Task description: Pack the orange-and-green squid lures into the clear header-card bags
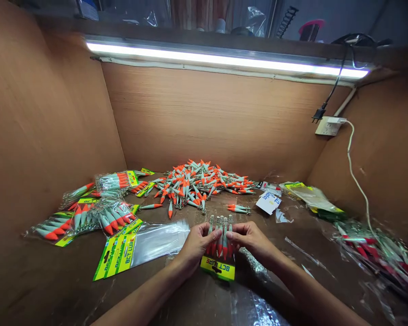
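Both hands meet at the table's middle over a clear bag of squid-jig lures point(221, 242) with a yellow header card point(218, 268). My left hand point(195, 246) pinches the bag's left side, fingers closed on it. My right hand point(250, 240) grips its right side the same way. Several orange-tipped lures stand side by side inside the bag, hooks pointing away from me. A big loose heap of the same lures point(197, 183) lies just beyond my hands. Two loose lures point(238, 208) rest closer, right of centre.
Filled lure packs point(88, 217) pile up at the left. Empty clear bags with yellow cards point(139, 246) lie left of my hands. White labels point(268, 202) and more bags point(313, 197) sit at the right; dark-red packs point(377, 253) far right. Wooden walls enclose the table; a socket point(328, 126) hangs right.
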`<state>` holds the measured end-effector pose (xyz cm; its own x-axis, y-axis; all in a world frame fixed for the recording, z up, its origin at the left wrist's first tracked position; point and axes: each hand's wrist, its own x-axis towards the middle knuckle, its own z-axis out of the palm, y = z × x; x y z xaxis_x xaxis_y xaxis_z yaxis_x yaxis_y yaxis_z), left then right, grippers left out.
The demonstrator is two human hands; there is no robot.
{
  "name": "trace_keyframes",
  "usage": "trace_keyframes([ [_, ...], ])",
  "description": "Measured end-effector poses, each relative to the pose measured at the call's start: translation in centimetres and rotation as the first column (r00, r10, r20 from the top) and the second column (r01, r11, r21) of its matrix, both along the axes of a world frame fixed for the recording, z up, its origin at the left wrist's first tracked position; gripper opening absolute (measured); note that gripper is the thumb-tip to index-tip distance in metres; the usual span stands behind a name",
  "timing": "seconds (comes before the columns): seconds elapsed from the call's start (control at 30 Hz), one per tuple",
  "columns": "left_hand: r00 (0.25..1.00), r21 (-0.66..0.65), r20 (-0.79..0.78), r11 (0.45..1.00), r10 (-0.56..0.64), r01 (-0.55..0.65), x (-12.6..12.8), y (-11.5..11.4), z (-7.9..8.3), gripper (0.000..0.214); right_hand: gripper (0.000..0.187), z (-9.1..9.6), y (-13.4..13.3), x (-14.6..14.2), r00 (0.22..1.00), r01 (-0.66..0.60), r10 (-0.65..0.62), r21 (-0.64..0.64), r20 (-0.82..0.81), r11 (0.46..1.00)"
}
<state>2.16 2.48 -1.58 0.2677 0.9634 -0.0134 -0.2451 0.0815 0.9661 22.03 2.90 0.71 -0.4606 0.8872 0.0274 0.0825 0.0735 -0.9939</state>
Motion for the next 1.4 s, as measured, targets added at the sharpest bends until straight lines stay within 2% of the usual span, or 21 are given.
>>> trace_keyframes([
  [0.1, 0.998, 0.016, 0.014, 0.998, -0.068, 0.067, 0.0, -0.1, 0.2, 0.047, 0.037, -0.2, -0.1, -0.3, 1.000, 0.020, -0.020, 0.022, -0.016, 1.000],
  [0.23, 0.979, 0.043, -0.169, 0.992, -0.110, 0.119, -0.5, -0.1, 0.7, 0.047, 0.035, -0.6, 0.0, -0.7, 0.997, 0.066, -0.066, 0.007, -0.040, 0.998],
  [0.3, 0.973, 0.017, -0.205, 0.994, -0.104, 0.110, -0.6, -0.1, 0.7, 0.046, 0.038, -0.5, 0.0, -0.7, 0.989, 0.145, -0.145, 0.046, -0.015, 0.988],
  [0.37, 0.975, -0.009, -0.192, 0.993, -0.114, 0.114, -0.7, -0.1, 0.5, 0.045, 0.045, 0.3, -0.1, -0.3, 0.956, 0.279, -0.292, 0.212, 0.033, 0.937],
  [0.43, 0.973, -0.020, -0.195, 0.993, -0.122, 0.120, -0.7, -0.2, 0.4, 0.043, 0.049, 1.6, -0.5, 0.3, 0.904, 0.348, -0.421, 0.447, 0.071, 0.824],
  [0.5, 0.966, -0.019, -0.226, 0.992, -0.124, 0.123, -0.6, -0.3, 0.4, 0.042, 0.042, 3.1, -1.1, 0.8, 0.891, 0.285, -0.440, 0.617, 0.111, 0.733],
  [0.57, 0.955, -0.010, -0.259, 0.989, -0.146, 0.148, -0.5, -0.4, 0.5, 0.039, 0.033, 4.0, -1.5, 1.2, 0.908, 0.186, -0.389, 0.681, 0.157, 0.708],
  [0.7, 0.946, 0.022, -0.276, 0.983, -0.169, 0.182, 0.0, -0.7, 0.5, 0.032, 0.015, 4.3, -1.4, 1.3, 0.926, 0.114, -0.309, 0.619, 0.217, 0.777],
  [0.87, 0.963, 0.064, -0.260, 0.994, -0.071, 0.090, 0.4, -0.6, 0.4, 0.026, 0.016, 3.6, -0.8, 1.3, 0.961, 0.096, -0.205, 0.470, 0.186, 0.878],
  [0.93, 0.959, 0.058, -0.273, 0.994, -0.078, 0.098, 0.4, -0.6, 0.4, 0.025, 0.019, 3.5, -0.7, 1.3, 0.973, 0.078, -0.158, 0.403, 0.169, 0.912],
  [1.07, 0.956, 0.052, -0.272, 0.991, -0.107, 0.125, 0.3, -0.6, 0.3, 0.028, 0.022, 3.2, -0.3, 1.3, 0.980, 0.069, -0.124, 0.314, 0.156, 0.947],
  [1.13, 0.959, 0.036, -0.239, 0.986, -0.149, 0.162, 0.3, -0.8, 0.1, 0.030, 0.025, 3.0, -0.1, 1.4, 0.988, 0.076, -0.108, 0.258, 0.110, 0.963],
  [1.23, 0.959, 0.022, -0.212, 0.980, -0.188, 0.197, 0.4, -1.0, 0.0, 0.034, 0.034, 2.8, 0.2, 1.5, 0.991, 0.124, -0.115, 0.162, -0.063, 0.979],
  [1.3, 0.961, 0.041, -0.195, 0.977, -0.197, 0.209, 0.5, -0.9, 0.2, 0.039, 0.046, 2.7, 0.3, 1.5, 0.979, 0.164, -0.149, 0.104, -0.140, 0.981],
  [1.4, 0.980, 0.066, -0.105, 0.983, -0.166, 0.174, 0.5, -0.4, 0.9, 0.053, 0.070, 2.4, 0.5, 1.5, 0.971, 0.199, -0.187, 0.065, -0.150, 0.978],
])
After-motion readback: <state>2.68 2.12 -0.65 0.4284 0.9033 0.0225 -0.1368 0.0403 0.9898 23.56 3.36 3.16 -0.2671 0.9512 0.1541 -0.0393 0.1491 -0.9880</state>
